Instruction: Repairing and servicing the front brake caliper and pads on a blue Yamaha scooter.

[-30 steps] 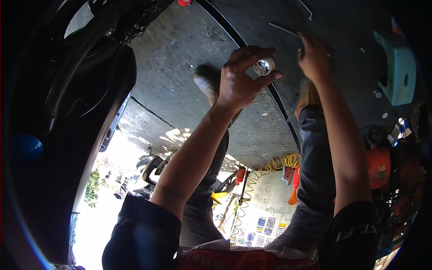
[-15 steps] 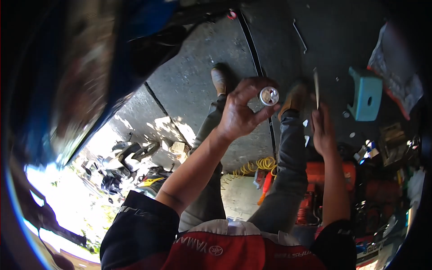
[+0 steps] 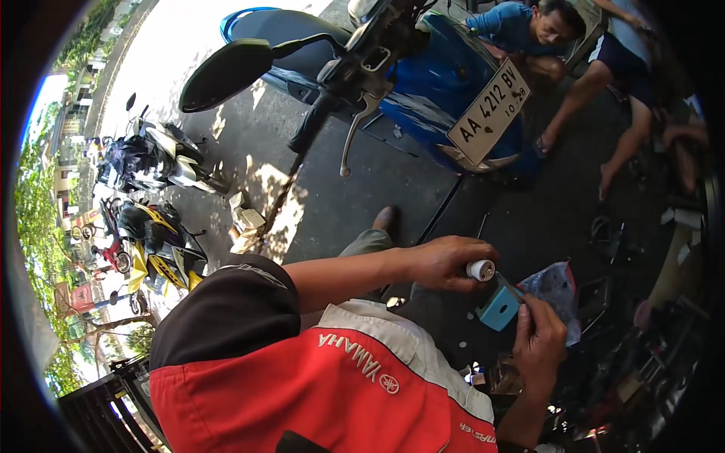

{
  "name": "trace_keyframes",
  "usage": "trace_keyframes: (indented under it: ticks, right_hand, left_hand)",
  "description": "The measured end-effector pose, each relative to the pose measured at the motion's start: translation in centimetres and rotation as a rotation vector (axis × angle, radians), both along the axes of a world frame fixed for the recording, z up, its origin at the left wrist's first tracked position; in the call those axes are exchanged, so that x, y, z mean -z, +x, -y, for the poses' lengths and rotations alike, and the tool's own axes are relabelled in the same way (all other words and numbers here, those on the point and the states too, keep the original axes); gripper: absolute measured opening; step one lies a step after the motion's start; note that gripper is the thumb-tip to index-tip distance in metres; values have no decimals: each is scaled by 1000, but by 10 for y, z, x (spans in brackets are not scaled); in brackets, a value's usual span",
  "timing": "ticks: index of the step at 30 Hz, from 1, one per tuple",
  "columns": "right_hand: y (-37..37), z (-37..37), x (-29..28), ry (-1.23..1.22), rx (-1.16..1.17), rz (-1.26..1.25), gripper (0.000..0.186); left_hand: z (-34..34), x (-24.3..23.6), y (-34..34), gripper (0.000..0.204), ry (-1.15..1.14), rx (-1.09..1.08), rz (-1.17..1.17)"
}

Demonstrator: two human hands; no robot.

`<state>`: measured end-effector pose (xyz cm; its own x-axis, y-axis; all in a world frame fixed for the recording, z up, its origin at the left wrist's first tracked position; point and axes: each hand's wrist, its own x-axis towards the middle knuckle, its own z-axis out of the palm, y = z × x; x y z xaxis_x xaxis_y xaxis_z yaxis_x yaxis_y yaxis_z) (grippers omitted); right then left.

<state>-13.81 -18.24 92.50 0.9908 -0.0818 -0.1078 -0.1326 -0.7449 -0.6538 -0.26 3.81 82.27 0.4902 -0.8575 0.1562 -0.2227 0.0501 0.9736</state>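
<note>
Left hand [image 3: 455, 261]: fingers curled part-way, gap only as wide as the short white cylindrical part [image 3: 480, 270] held between thumb and fingers. Its end face sticks out past the fingertips, pointing right, toward the other hand. Detail on that face is too small to read.

Right hand [image 3: 542, 332]: thumb and fingers nearly together, pinching a slim grey flat tool [image 3: 510, 288]. Tool runs up and left from those fingers; tip sits just beside the cylinder. Contact or no contact: can't tell.

Change: half a second ago the tool pointed away, well apart from the part. Now the two hands are close and the tip is at the cylinder. Cylinder shows more side wall, less end-on. My read: tool and part are now within working reach of each other, grip on both looks settled.

Beyond the tool, past the right fingertips: light blue plastic stool [image 3: 493, 315], with a clear plastic bag with a red edge [image 3: 559, 285] to its right. Blue scooter [image 3: 427, 109] is now in view, well beyond the left fingers.
</note>
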Motion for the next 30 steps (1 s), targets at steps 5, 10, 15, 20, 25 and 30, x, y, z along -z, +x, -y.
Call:
trace_keyframes:
  ticks: [5, 10, 15, 20, 25, 30]
  right_hand:
    - [36, -61, -86, -250, -52, 47, 14]
    - [72, -140, -149, -460, -91, 73, 22]
    - [107, -203, -177, -572, -104, 33, 23]
    - [128, -240, -193, -621, -129, 65, 25]
    - [147, -266, -199, -664, -177, 31, 27]
    - [167, -284, -206, -727, -269, -45, 28]
  left_hand:
    - [-60, -59, 29, 39, -34, -33, 138]
    - [-119, -99, 64, 43, -61, -59, 175]
    - [-169, -117, 97, 44, -121, -66, 183]
    - [-201, -125, 118, 45, -156, -87, 207]
    - [-222, -125, 128, 46, -158, -90, 241]
    - [-235, -123, 132, 46, -106, -75, 300]
